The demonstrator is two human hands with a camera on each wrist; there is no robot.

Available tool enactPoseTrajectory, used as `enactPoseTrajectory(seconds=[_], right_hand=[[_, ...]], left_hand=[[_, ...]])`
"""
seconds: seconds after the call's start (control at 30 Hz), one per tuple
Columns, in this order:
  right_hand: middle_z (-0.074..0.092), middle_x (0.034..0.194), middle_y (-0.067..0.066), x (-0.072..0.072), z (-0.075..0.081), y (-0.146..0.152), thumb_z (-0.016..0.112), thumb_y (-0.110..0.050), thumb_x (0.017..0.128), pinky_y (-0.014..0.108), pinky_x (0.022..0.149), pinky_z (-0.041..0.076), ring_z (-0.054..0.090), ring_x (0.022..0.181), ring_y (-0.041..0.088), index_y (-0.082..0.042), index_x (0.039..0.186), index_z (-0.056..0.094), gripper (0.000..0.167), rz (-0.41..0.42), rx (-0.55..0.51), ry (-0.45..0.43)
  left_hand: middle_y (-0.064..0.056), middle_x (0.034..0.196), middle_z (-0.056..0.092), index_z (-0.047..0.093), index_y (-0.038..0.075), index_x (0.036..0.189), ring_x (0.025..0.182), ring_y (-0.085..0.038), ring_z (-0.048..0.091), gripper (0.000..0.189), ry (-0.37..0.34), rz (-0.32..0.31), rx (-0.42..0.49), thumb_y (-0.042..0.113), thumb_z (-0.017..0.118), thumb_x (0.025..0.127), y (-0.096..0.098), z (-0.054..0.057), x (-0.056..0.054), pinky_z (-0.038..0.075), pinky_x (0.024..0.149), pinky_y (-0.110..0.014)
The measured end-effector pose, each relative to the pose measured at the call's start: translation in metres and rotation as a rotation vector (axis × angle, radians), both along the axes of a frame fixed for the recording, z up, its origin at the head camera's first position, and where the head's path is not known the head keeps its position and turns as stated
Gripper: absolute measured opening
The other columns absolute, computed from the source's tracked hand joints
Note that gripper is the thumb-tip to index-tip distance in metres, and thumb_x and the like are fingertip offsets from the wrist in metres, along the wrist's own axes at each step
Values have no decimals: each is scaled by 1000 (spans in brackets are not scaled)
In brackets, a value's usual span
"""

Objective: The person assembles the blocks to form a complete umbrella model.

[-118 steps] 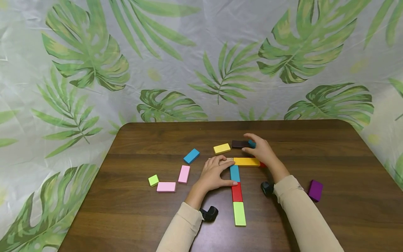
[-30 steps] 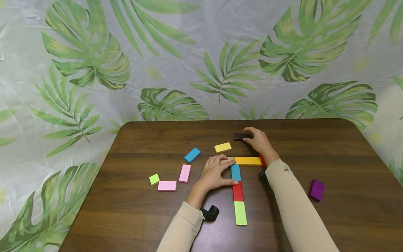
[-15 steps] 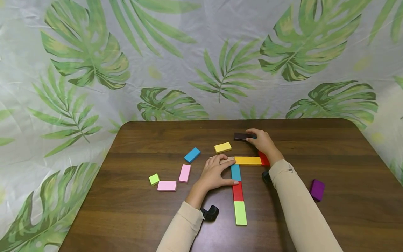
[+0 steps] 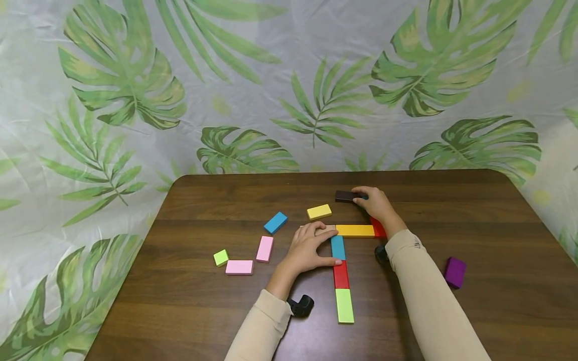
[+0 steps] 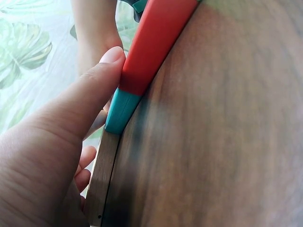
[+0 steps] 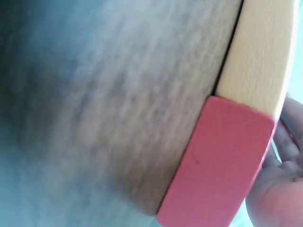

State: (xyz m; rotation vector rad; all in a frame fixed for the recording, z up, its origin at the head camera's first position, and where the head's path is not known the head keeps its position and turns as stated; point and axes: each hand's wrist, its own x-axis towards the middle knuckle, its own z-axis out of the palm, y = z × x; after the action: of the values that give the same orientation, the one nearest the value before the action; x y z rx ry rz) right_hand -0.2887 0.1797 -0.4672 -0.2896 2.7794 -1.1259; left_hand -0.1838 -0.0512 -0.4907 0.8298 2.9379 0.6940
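Orange flat rectangular block [image 4: 354,230] on dark-brown wood-grain tabletop [image 4: 171,301]. Beige rectangular block [image 4: 328,229] butts its left end, red end block [image 4: 378,228] its right. From near its left end, teal rectangular block [image 4: 337,247], red rectangular block [image 4: 340,275], lime rectangular block [image 4: 344,306] run toward the person. Left-hand grip [image 4: 307,248] on beige, thumb near teal-red joint. Right-hand grip [image 4: 377,204] beyond orange, pinching mostly hidden dark-teal block [image 4: 365,197] beside dark-brown rectangular block [image 4: 344,196]. Yellow rectangular block [image 4: 319,211] beyond orange, leftward.

My head view faces forward, down over the table [image 4: 180,311]; low, close wrist views each repeat a red block [image 5: 156,47].
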Motion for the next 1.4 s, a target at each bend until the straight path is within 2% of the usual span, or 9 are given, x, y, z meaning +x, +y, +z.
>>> enactPoseTrajectory(seconds=[0.4, 0.73, 1.4], right_hand=[[41, 133, 19, 0, -3, 1, 52, -14, 92, 53, 95, 30, 34, 121, 38, -6, 127, 49, 36, 6, -20, -18], [42, 132, 19, 0, -3, 2, 53, -14, 91, 54, 95, 28, 33, 121, 39, -6, 127, 50, 36, 14, -16, -8], [41, 133, 19, 1, -1, 3, 52, -13, 91, 54, 96, 28, 33, 122, 38, -6, 127, 50, 36, 22, -27, -23]], left_hand=[[3, 128, 37, 47, 33, 130, 117, -17, 31, 72, 30, -6, 1, 66, 62, 67, -1, 1, 2, 20, 100, -39], [4, 128, 36, 46, 35, 131, 119, -17, 29, 72, 2, 1, -3, 67, 61, 67, 0, 1, 0, 18, 102, -40], [5, 129, 35, 45, 35, 131, 120, -17, 28, 73, -6, 3, -8, 67, 60, 67, -1, 1, 0, 17, 102, -38]])
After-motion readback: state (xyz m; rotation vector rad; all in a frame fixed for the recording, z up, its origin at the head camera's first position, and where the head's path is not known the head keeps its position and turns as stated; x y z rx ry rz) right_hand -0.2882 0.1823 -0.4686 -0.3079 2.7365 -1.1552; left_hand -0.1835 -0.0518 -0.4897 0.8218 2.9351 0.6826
